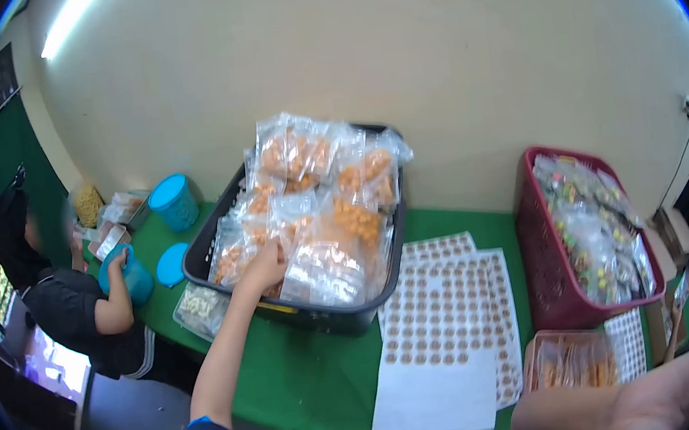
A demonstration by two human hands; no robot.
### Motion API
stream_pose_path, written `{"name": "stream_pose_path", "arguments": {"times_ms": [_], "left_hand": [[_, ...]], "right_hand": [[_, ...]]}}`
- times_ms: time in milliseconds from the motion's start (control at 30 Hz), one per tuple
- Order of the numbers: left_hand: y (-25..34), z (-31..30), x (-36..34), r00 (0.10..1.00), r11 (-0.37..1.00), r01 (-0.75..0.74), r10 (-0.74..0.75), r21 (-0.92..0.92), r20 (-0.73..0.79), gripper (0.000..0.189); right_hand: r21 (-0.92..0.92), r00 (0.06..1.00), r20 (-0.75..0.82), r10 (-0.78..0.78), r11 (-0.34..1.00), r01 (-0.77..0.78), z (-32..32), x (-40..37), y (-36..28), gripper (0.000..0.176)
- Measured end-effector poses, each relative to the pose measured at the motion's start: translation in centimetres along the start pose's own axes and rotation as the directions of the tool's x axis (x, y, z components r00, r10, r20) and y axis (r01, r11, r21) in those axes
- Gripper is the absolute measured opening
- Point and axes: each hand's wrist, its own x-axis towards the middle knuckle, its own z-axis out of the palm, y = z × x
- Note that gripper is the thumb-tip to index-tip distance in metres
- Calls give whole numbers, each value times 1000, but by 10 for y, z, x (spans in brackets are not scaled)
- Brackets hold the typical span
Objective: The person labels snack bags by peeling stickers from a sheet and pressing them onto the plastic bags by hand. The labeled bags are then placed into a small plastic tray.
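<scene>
My left hand (263, 269) reaches into a black basket (322, 316) heaped with clear plastic bags of orange snacks. Its fingers are closed at the near left part of the heap, pinching what looks like the edge of a snack bag (236, 260); the fingertips are partly hidden. More snack bags (296, 154) lean at the back of the pile. At the lower right, my right hand (662, 396) is held palm partly up, beside a plastic tub of filled bags (577, 346). The dark edge of the view cuts off its fingers.
Sheets of round brown stickers (439, 314) lie on the green table (295, 388). A maroon basket (536, 279) of packed bags stands right. At left, a person (76, 302) holds a blue container (135, 279), near a blue-lidded tub (174, 203) and a clear box (202, 310).
</scene>
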Motion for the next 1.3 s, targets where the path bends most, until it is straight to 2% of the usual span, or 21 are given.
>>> {"name": "stream_pose_path", "arguments": {"times_ms": [100, 200, 233, 333, 400, 467, 533, 600, 633, 700, 733, 767, 800, 867, 933, 967, 1067, 1100, 1200, 1233, 1300], "left_hand": [[27, -12, -11, 991, 989, 111, -117, 102, 58, 28], [26, -11, -13, 998, 994, 64, -63, 87, -10, 29], [26, -10, -13, 999, 999, 51, -51, -10, -19, 30], [29, -13, -13, 998, 996, 68, -69, 63, 10, 29], [33, -13, -21, 996, 997, 82, -82, -3, 20, 28], [33, -13, -16, 998, 998, 53, -54, -27, -12, 28], [22, -11, -14, 999, 1000, -2, 2, -3, -48, 29], [27, -11, -13, 997, 999, 30, -32, -29, -73, 31], [32, -13, -15, 994, 997, 49, -54, -57, -93, 32], [40, -15, -18, 990, 984, 80, -97, -161, -99, 40], [39, -14, -17, 990, 987, 73, -89, -144, -107, 42], [37, -13, -15, 990, 990, 63, -77, -124, -117, 45], [34, -12, -13, 990, 993, 51, -64, -103, -126, 48], [28, -12, -10, 989, 988, 60, -78, -139, -124, 54], [30, -17, -8, 986, 959, 125, -149, -253, -75, 57], [28, -16, -6, 985, 964, 110, -138, -240, -102, 50], [20, -23, 6, 970, 992, 95, -72, -86, 233, 36], [11, -10, 1, 998, 953, -10, 27, -304, 51, 23], [44, -26, -14, 971, 968, -21, -40, -249, -235, 18], [47, -32, -16, 937, 974, -113, 39, -196, -348, 17], [55, -46, -24, 780, 958, -240, 94, -157, -619, 17]], "right_hand": [[20, 999, 21, 45, 999, -45, 1, 1, -1, 25], [35, 999, 14, 31, 999, -31, 6, 3, -1, 26], [37, 1000, 12, 22, 999, -22, 6, 4, -2, 26], [47, 999, -12, 31, 998, -30, 7, 7, -4, 27], [61, 998, -33, 50, 997, -48, 11, 8, -4, 28], [70, 993, -71, 97, 993, -92, 14, 1, -7, 29], [94, 965, -104, 239, 969, -230, 18, -16, -11, 29], [135, 869, -80, 488, 869, -475, 26, -45, -24, 30], [155, 773, -19, 634, 766, -624, 33, -61, -32, 30], [202, 468, 228, 854, 429, -881, 48, -91, -48, 31], [240, 317, 370, 873, 240, -941, 58, -102, -59, 22], [279, 103, 460, 882, -33, -960, 56, -132, -72, 22], [212, -53, 468, 882, -171, -962, 55, -155, -88, 16], [140, -257, 421, 870, -342, -929, 52, -189, -115, 12], [150, -374, 384, 844, -456, -877, 46, -206, -135, 12], [146, -391, 384, 836, -474, -869, 46, -210, -140, 12], [144, -415, 398, 818, -502, -852, 51, -215, -146, 12], [141, -410, 419, 810, -505, -852, 54, -217, -145, 12], [137, -384, 498, 778, -508, -850, 65, -217, -139, 12], [145, -374, 521, 767, -511, -847, 70, -215, -137, 12], [156, -328, 563, 758, -488, -859, 77, -212, -134, 13]]}}
